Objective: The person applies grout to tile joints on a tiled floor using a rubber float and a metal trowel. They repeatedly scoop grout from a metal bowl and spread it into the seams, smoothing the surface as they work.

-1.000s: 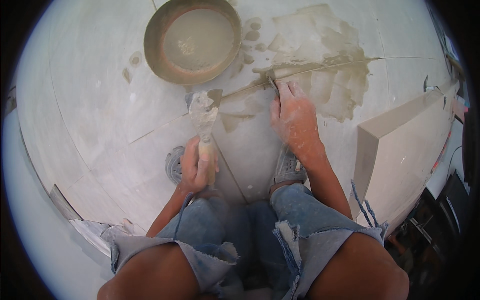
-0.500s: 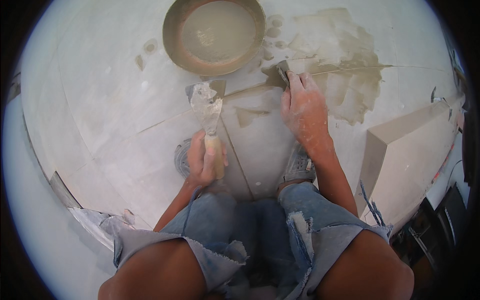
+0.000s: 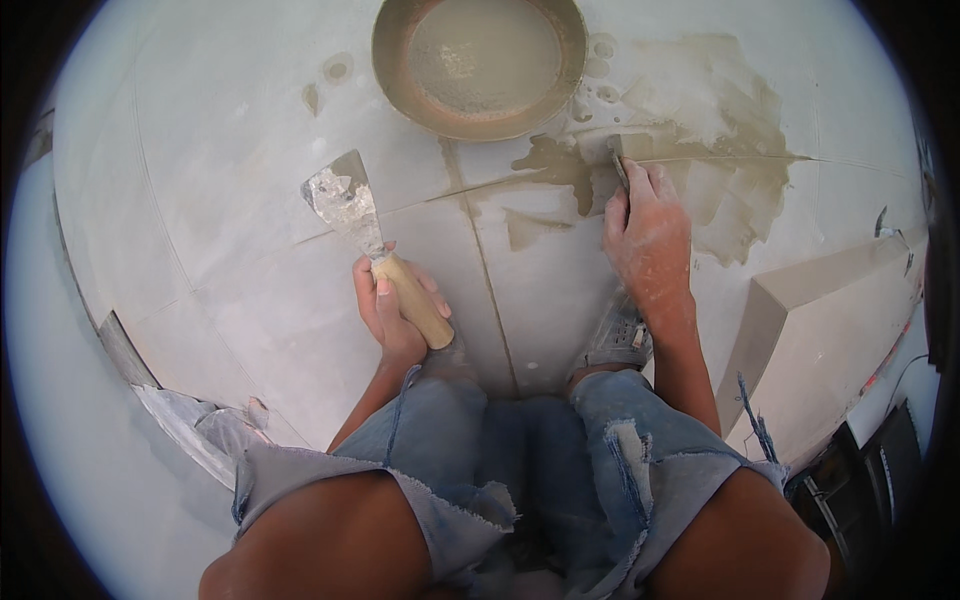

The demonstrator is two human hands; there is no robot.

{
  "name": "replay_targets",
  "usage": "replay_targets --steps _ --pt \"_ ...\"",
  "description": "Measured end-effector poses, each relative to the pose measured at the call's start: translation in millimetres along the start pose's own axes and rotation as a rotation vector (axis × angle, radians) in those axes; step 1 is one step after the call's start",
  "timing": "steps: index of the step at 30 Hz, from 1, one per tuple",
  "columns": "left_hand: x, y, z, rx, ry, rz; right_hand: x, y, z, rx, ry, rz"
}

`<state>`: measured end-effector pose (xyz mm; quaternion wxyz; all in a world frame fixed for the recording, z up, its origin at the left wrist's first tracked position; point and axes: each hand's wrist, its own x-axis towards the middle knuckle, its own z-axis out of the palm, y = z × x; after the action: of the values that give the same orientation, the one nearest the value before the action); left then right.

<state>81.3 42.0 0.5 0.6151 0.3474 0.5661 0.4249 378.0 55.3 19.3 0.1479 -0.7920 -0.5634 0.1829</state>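
Far left, below and outward of the left hand, a crumpled pale sheet [image 3: 200, 425] lies at the edge of the tiled floor [image 3: 240, 230]. Above that hand, pointing up and to the left, is the scraper [image 3: 348, 208], its metal blade caked with pale paste. The left hand [image 3: 398, 335] is closed around the scraper's wooden handle, thumb laid along it, and holds it up in front of the left knee. Ahead and to the right of this hand stands a round bowl [image 3: 396, 75] with grey-brown grout [image 3: 490, 50] in it. A dark joint [image 3: 485, 270] runs between the two hands. Next comes a small thin spreader [image 3: 619, 168], pinched in the fingers of the right hand [image 3: 652, 235], which is partly curled; its edge is at the wet grout, though firm contact cannot be told. Just below the right hand is a grey shoe [image 3: 615, 335]. Ahead and to its right spreads a wet smear [image 3: 750, 180] across a joint, and farther right sits a large beige block [image 3: 840, 330].
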Motion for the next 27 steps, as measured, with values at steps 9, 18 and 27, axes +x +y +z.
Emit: replay_targets --steps 9,18,27 --pt "2 2 4 0.01 0.045 -0.065 -7 -55 7 0.176 -0.164 -0.152" --pt "8 5 3 -0.052 0.029 -0.121 -3 -34 14 -0.007 -0.097 -0.103" --pt "10 7 2 -0.05 0.023 -0.114 -7 -76 17 0.154 -0.275 -0.257"
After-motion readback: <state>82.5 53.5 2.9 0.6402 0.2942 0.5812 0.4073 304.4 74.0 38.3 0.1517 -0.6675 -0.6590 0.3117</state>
